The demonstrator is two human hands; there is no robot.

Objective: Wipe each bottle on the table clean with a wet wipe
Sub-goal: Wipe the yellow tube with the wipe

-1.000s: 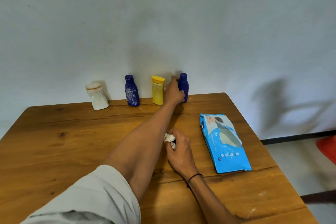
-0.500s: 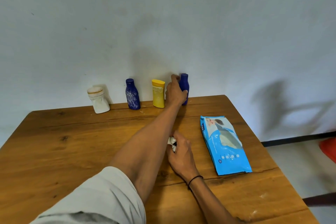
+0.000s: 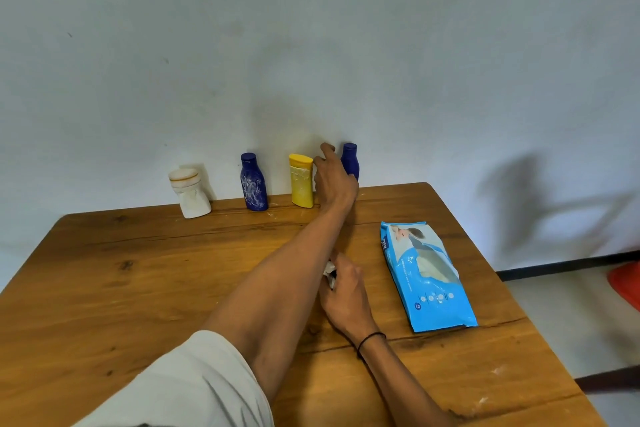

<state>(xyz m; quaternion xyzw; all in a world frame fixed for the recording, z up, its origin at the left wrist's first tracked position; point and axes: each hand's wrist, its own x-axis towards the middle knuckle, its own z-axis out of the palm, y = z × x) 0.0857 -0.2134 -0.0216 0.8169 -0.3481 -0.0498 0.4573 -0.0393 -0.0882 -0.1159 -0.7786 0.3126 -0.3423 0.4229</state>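
Left hand [image 3: 334, 180] curled round plain dark blue plastic bottle [image 3: 349, 162], lower bottle hidden, right hand [image 3: 343, 291] pinching crumpled white wet wipe [image 3: 329, 270], wipe mostly covered by left forearm.

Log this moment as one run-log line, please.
left hand: grips far-right blue bottle | right hand: holds wipe | wipe pack: on table
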